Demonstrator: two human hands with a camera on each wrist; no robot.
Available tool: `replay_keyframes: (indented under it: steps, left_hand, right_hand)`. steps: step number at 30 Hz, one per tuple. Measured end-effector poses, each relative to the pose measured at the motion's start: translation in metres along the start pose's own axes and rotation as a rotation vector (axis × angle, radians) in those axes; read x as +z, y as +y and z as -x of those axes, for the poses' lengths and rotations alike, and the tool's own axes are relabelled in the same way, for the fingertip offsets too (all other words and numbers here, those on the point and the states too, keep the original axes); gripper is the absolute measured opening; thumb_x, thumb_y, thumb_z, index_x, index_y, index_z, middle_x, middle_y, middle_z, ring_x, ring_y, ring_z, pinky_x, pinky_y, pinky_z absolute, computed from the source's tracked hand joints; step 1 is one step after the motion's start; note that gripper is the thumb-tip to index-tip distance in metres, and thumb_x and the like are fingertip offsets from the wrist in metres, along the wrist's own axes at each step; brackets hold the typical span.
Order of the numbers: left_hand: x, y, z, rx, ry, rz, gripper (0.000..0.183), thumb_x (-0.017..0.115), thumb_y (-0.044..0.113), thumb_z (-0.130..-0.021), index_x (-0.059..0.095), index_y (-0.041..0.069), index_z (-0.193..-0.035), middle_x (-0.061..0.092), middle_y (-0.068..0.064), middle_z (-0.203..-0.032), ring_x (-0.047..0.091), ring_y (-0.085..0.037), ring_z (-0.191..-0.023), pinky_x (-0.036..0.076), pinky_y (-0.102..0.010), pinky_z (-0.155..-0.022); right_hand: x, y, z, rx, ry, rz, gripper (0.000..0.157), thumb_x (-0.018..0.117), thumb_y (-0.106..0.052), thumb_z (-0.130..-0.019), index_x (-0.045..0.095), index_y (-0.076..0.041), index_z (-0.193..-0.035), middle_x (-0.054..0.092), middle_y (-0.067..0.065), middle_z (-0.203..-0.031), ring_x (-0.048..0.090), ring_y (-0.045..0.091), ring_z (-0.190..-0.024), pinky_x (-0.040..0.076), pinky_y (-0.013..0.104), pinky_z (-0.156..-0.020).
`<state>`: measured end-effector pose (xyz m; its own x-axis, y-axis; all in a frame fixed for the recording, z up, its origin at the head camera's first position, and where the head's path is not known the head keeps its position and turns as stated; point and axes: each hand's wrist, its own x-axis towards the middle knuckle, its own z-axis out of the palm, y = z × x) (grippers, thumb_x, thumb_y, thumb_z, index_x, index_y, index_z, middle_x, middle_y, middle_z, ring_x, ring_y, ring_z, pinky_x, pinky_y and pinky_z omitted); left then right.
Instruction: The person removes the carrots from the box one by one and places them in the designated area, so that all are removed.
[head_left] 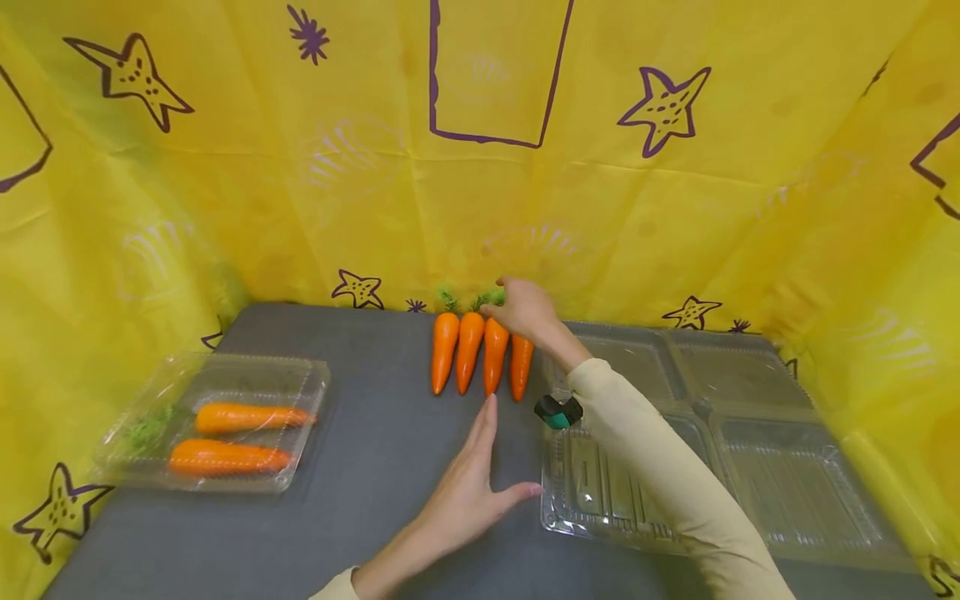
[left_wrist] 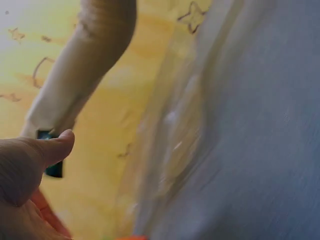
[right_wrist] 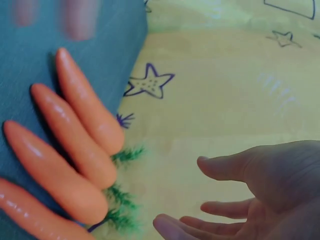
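From the head: see four carrots (head_left: pixel 470 353) in a neat row on the grey table (head_left: pixel 375 400), tips toward the near side, leaves (head_left: pixel 447 300) toward the yellow cloth (head_left: pixel 487 192). Probably set side by side to lie straight and tidy. See the right hand (head_left: pixel 527 312) over the fourth one's top, thumb and fingers apart, gripping nothing. Cannot tell about touching, with that top hidden. See the left hand (head_left: pixel 463 496) wide open near the tips, thumb out sideways, holding nothing; maybe placed there to steady the row. At left, find two more carrots (head_left: pixel 225 457) lying flat in a clear box (head_left: pixel 307 377), probably stopped from rolling by its walls. At right, find clear trays (head_left: pixel 806 487), partly covered by the right sleeve (head_left: pixel 667 467) and a black and green band (head_left: pixel 558 412).

From the left wrist: see the left thumb, but most fingers cut off. Only a bit of orange at the bottom edge, too small to name. Very blurry plastic in the middle.

From the right wrist: see the right hand loosely open, bare air between thumb and fingers, apart from the leaves. One carrot cut off at the corner. Blurred fingertips (right_wrist: pixel 77 20) at the top, likely from the left hand.
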<state>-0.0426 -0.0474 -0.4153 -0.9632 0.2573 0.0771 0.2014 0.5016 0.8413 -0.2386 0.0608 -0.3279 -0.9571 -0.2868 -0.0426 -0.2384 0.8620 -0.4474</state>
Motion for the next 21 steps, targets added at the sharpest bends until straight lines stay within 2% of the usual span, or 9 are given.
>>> replay_keyframes:
  steps: [6, 10, 14, 17, 19, 21]
  left_hand:
    - [-0.042, -0.001, 0.002, -0.012, 0.075, -0.052, 0.116, 0.081, 0.045, -0.077, 0.001, 0.022, -0.159, 0.011, -0.011, -0.163, 0.024, -0.033, -0.145, 0.029, -0.054, -0.113]
    - [-0.067, -0.003, 0.002, 0.032, 0.085, -0.089, 0.115, 0.081, 0.042, -0.077, 0.002, 0.026, -0.158, 0.013, -0.008, -0.163, 0.023, -0.031, -0.146, 0.028, -0.055, -0.113]
    - [-0.091, -0.008, 0.003, 0.185, 0.084, -0.158, 0.116, 0.084, 0.036, -0.076, 0.003, 0.028, -0.158, 0.016, -0.003, -0.163, 0.028, -0.028, -0.144, 0.032, -0.055, -0.112]
    - [-0.105, -0.011, 0.005, 0.326, 0.098, -0.206, 0.116, 0.086, 0.03, -0.074, 0.007, 0.024, -0.159, 0.02, -0.002, -0.162, 0.031, -0.028, -0.143, 0.035, -0.055, -0.109]
    - [-0.112, -0.013, 0.007, 0.385, 0.114, -0.228, 0.117, 0.088, 0.028, -0.072, 0.01, 0.021, -0.159, 0.022, -0.001, -0.162, 0.033, -0.028, -0.142, 0.036, -0.055, -0.108]
    - [-0.12, -0.014, 0.009, 0.415, 0.131, -0.237, 0.118, 0.089, 0.025, -0.071, 0.011, 0.019, -0.159, 0.025, 0.0, -0.161, 0.034, -0.027, -0.142, 0.037, -0.056, -0.107]
  right_hand:
    - [0.001, -0.012, 0.003, -0.055, 0.021, -0.051, 0.061, 0.062, -0.037, -0.096, 0.045, -0.004, -0.144, 0.056, 0.014, -0.138, 0.059, 0.032, -0.114, 0.051, 0.046, -0.092]
    - [0.003, -0.019, 0.005, -0.136, 0.028, -0.101, 0.061, 0.062, -0.034, -0.096, 0.044, -0.003, -0.145, 0.051, 0.013, -0.144, 0.051, 0.03, -0.126, 0.046, 0.045, -0.102]
    - [0.008, -0.027, 0.007, -0.254, 0.03, -0.143, 0.062, 0.063, -0.031, -0.096, 0.041, -0.003, -0.147, 0.046, 0.014, -0.147, 0.048, 0.03, -0.13, 0.043, 0.044, -0.105]
    - [0.011, -0.035, 0.01, -0.357, 0.018, -0.184, 0.063, 0.064, -0.031, -0.096, 0.04, -0.005, -0.148, 0.044, 0.014, -0.147, 0.051, 0.029, -0.125, 0.047, 0.041, -0.101]
    - [0.013, -0.041, 0.014, -0.415, 0.007, -0.218, 0.063, 0.064, -0.03, -0.095, 0.039, -0.006, -0.148, 0.044, 0.013, -0.147, 0.052, 0.027, -0.124, 0.048, 0.039, -0.099]
    - [0.015, -0.047, 0.017, -0.459, -0.006, -0.23, 0.063, 0.064, -0.03, -0.096, 0.039, -0.008, -0.149, 0.043, 0.012, -0.147, 0.051, 0.026, -0.125, 0.048, 0.039, -0.1]
